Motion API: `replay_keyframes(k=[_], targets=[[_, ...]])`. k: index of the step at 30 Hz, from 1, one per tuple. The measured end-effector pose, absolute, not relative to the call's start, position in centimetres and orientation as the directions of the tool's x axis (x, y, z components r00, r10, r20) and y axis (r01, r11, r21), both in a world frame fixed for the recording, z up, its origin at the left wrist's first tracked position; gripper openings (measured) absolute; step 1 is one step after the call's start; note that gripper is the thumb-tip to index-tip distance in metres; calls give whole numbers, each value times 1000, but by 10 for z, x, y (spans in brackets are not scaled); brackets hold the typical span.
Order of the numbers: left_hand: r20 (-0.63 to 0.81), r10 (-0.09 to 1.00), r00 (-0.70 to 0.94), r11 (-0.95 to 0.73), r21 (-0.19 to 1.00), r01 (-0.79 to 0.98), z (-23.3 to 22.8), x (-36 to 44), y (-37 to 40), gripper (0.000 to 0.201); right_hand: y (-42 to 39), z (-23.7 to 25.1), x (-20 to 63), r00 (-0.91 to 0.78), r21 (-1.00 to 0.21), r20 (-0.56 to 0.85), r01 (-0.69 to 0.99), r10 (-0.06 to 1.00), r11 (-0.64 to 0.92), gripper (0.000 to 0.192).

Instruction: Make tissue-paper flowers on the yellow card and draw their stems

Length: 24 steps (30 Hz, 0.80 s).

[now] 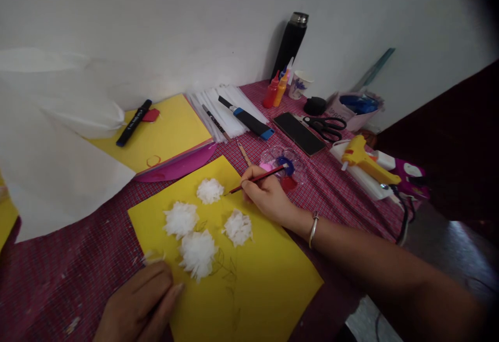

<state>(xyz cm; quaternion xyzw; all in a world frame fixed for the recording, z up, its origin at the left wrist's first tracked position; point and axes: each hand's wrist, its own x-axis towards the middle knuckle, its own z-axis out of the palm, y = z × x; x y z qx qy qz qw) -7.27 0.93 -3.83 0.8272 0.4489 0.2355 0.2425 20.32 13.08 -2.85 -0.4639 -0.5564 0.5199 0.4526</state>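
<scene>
My right hand is closed round a red and black pencil, its point just above the yellow paper sheet. Fluffy white paper flowers are on the sheet: an upper one beside the pencil tip, a right one, a left one and a lower one. Thin pencil lines of leaves and stems show below them. My left hand rests at the sheet's left edge, fingers loosely bent and thumb apart. A white wisp shows beyond its knuckles, partly hidden.
A flower-shaped paint palette and a paintbrush lie beyond my right hand. Further off are a cutter, phone, scissors, paint bottles, black flask and yellow glue gun. White sheeting covers the left.
</scene>
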Motion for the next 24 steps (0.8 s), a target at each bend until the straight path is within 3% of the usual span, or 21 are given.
replay_keyframes(k=[24], targets=[[195, 852, 486, -504, 554, 663, -39, -71, 12, 14, 132, -28, 199, -189, -991, 72, 99, 979, 92, 10]])
